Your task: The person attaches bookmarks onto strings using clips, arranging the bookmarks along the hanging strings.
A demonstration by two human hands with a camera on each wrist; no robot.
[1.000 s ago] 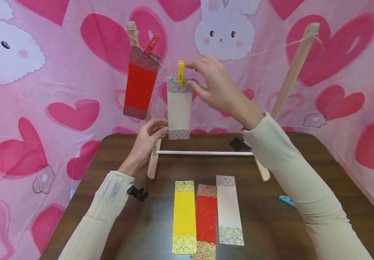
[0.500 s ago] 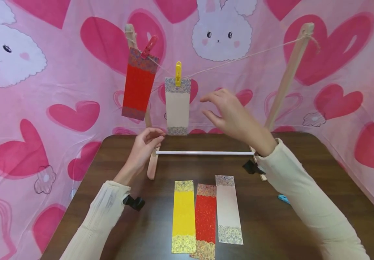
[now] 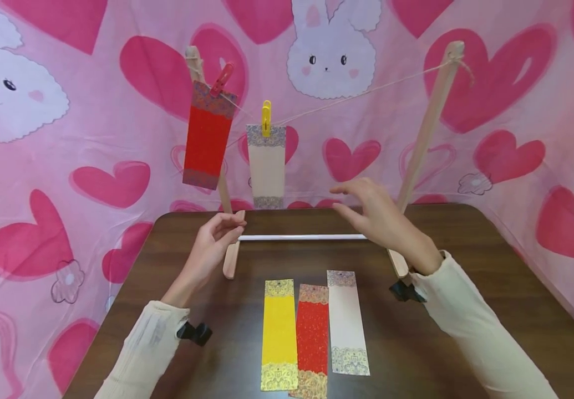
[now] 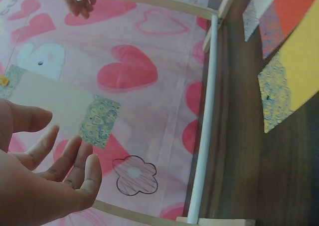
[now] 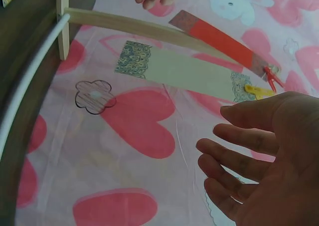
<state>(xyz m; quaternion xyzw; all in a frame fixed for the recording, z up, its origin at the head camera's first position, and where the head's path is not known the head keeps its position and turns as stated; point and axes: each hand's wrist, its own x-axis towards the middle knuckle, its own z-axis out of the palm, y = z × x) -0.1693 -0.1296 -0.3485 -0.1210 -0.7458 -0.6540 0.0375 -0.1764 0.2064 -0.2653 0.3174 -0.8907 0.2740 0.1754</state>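
A white paper strip with lace-patterned ends (image 3: 267,169) hangs from the string (image 3: 346,101), held by a yellow clothespin (image 3: 266,118). Left of it a red strip (image 3: 208,138) hangs under a red clothespin (image 3: 222,80). My left hand (image 3: 209,249) is below the strips by the left post, fingers loosely bent and holding nothing. To the right of the white strip, my right hand (image 3: 379,216) is in the air, thumb and fingers apart. In the right wrist view its palm (image 5: 294,156) shows bare. Both hands are apart from the strips.
Two wooden posts (image 3: 428,130) carry the string, joined low by a white rod (image 3: 306,237). On the brown table (image 3: 207,354) lie a yellow strip (image 3: 279,332), another red strip (image 3: 313,338) and another white strip (image 3: 348,321). A pink heart-patterned cloth (image 3: 92,233) hangs behind.
My right hand has let go of the yellow clothespin and moved down and right. My left hand has drawn down and left from the white strip, which stays hanging. The blue clothespin is now out of sight.
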